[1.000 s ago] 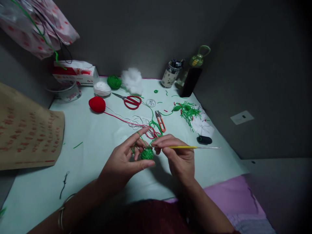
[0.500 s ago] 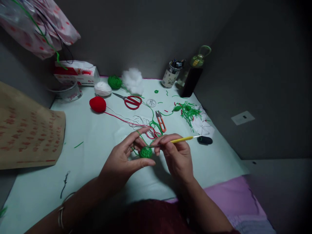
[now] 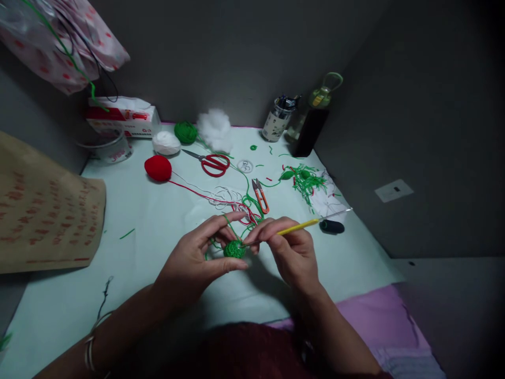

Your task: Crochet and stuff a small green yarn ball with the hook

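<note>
Near the table's front, my left hand holds a small green crocheted piece between thumb and fingers, with green yarn looped over its raised index finger. My right hand is closed on a crochet hook with a yellow handle. The hook's thin metal end touches the top right of the green piece. Behind the hands lie tangled red, white and green strands. Orange thread snips rest just beyond them.
Red-handled scissors, a red ball, white yarn, green yarn and white stuffing lie farther back. A pen cup and bottle stand back right. Green scraps lie right, a brown paper bag left.
The green piece has shifted slightly left and down in my left hand. My right hand has moved slightly right, and the hook's far end now points more upward.
</note>
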### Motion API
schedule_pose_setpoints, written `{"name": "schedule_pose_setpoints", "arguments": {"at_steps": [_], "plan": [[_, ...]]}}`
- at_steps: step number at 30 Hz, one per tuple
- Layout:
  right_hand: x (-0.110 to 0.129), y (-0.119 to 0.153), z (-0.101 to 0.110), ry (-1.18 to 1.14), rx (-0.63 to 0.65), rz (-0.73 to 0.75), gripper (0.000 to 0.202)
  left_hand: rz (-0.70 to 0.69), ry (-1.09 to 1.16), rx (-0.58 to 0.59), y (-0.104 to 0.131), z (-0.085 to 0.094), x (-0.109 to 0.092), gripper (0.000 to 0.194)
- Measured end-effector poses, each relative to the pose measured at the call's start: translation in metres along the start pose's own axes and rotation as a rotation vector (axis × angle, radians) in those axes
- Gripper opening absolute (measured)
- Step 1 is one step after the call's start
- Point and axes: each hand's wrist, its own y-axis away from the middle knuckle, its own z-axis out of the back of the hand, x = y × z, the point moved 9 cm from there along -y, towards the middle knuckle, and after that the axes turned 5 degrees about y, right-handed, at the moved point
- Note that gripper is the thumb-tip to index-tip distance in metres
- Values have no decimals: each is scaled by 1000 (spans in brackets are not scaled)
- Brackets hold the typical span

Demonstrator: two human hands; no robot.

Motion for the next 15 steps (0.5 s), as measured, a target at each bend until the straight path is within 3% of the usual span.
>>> {"name": "schedule_pose_setpoints", "arguments": {"at_steps": [7, 15], "plan": [[-4, 4, 1, -21, -67, -8, 12, 42, 40, 19, 1, -5, 4, 65], [-1, 3, 1, -44, -57, -11, 13, -26, -58, -29, 1, 2, -5, 62]]}}
